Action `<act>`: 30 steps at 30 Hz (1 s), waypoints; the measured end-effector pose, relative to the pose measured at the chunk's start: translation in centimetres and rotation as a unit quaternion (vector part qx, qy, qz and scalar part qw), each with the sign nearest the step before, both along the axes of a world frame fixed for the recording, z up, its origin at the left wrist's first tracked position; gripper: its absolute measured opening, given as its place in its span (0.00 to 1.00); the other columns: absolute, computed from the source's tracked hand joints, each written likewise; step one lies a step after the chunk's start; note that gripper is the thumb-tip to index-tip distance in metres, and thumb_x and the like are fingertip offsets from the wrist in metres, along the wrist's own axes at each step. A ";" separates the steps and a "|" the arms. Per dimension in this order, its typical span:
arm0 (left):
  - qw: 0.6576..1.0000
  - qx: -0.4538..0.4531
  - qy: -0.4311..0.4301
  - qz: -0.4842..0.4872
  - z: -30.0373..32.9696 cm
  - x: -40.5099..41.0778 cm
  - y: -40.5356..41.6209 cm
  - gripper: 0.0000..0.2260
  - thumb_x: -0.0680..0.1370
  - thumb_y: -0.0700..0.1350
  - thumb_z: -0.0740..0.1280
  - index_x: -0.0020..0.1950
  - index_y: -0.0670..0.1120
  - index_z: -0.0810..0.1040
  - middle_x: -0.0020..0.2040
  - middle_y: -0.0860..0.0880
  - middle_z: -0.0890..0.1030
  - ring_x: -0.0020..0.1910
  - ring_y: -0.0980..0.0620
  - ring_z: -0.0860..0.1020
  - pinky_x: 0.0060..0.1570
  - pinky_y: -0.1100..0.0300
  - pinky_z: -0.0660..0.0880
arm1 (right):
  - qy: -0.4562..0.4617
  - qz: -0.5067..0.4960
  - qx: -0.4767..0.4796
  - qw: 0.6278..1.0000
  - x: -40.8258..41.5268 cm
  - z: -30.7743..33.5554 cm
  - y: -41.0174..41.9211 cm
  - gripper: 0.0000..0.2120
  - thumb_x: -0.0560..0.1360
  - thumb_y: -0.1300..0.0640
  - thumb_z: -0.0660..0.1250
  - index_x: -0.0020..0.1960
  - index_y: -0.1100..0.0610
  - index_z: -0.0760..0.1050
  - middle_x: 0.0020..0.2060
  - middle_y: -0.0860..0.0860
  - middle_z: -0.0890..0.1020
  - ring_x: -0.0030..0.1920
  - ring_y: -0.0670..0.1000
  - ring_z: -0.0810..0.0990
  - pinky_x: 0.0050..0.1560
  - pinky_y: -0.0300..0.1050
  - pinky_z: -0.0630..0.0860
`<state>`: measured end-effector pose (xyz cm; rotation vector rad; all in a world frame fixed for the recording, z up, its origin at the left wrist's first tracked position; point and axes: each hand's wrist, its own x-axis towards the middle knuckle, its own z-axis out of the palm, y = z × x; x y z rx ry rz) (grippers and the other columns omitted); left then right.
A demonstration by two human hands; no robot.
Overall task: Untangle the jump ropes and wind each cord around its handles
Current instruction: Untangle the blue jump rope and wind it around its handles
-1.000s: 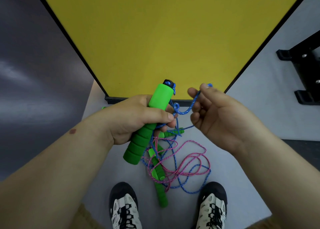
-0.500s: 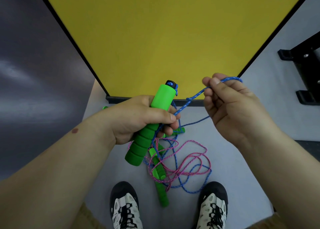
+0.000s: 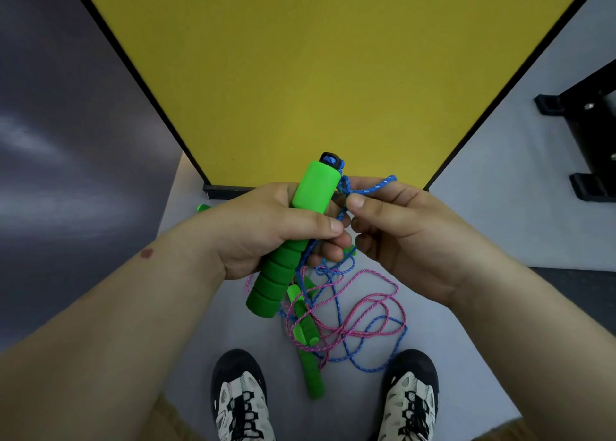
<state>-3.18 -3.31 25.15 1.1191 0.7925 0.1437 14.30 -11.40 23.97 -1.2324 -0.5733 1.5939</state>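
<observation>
1. While my left hand (image 3: 266,230) keeps its fingers curled tight around the upper part of a green foam handle (image 3: 293,237), the handle stands tilted, its black cap (image 3: 331,160) pointing up toward the yellow panel (image 3: 300,74).
2. My right hand (image 3: 406,237) has come back in from the right; half a second ago it held the blue cord (image 3: 366,190) out taut and well apart from the handle, and now it is just beside the handle's top.
3. Its grip is a pinch: thumb and forefinger pressed together on a loop of blue cord, close to the cap.
4. I judge this as one wrap being laid around the handle, so winding of the blue rope is only beginning.
5. Below, on the grey floor (image 3: 466,290), most of the blue cord lies crossed with the pink cord (image 3: 366,310) in a loose tangle, between my two shoes.
6. Other green handles (image 3: 306,334) lie in that tangle, near the left shoe (image 3: 240,397).
7. Because the cords are interlaced, pulling in more blue cord may drag the pink one up with it.
</observation>
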 end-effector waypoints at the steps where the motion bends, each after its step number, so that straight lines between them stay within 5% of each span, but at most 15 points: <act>1: 1.000 -0.001 -0.001 -0.003 0.0 0.0 -0.1 0.06 0.71 0.41 0.71 0.46 0.45 0.82 0.41 0.45 0.85 0.38 0.50 0.83 0.37 0.60 0.78 | -0.008 0.003 0.001 1.000 -0.1 0.1 0.0 0.24 0.71 0.59 0.74 0.65 0.64 0.76 0.45 0.55 0.83 0.39 0.49 0.78 0.45 0.46 0.67; 7: 1.000 -0.004 0.010 0.005 0.4 0.2 -0.2 0.09 0.72 0.39 0.71 0.52 0.42 0.79 0.41 0.46 0.85 0.38 0.51 0.83 0.35 0.61 0.78 | -0.078 0.027 0.015 0.996 -0.5 0.4 -0.3 0.04 0.75 0.58 0.69 0.44 0.54 0.83 0.36 0.50 0.81 0.33 0.44 0.74 0.39 0.43 0.63; 16: 0.999 -0.024 0.024 0.011 0.3 0.1 -0.1 0.09 0.76 0.35 0.69 0.56 0.38 0.78 0.45 0.43 0.86 0.41 0.48 0.85 0.40 0.59 0.80 | -0.041 -0.171 0.015 0.984 0.6 0.3 0.5 0.03 0.77 0.59 0.70 0.49 0.58 0.80 0.41 0.51 0.83 0.36 0.46 0.79 0.38 0.40 0.77; 24: 0.999 -0.014 0.032 0.016 0.3 0.2 -0.1 0.06 0.77 0.35 0.69 0.53 0.40 0.78 0.44 0.43 0.86 0.41 0.48 0.85 0.39 0.60 0.80 | -0.041 -0.034 0.015 0.998 -0.3 0.5 0.0 0.09 0.71 0.57 0.71 0.49 0.59 0.81 0.34 0.50 0.81 0.33 0.46 0.77 0.37 0.38 0.75; 30: 0.999 -0.002 0.045 -0.017 0.3 0.0 -0.3 0.05 0.77 0.33 0.68 0.52 0.38 0.78 0.45 0.41 0.86 0.42 0.47 0.85 0.41 0.57 0.80 | -0.053 -0.129 0.026 0.990 0.2 0.5 0.3 0.02 0.78 0.59 0.69 0.49 0.56 0.80 0.40 0.51 0.80 0.35 0.46 0.77 0.39 0.41 0.75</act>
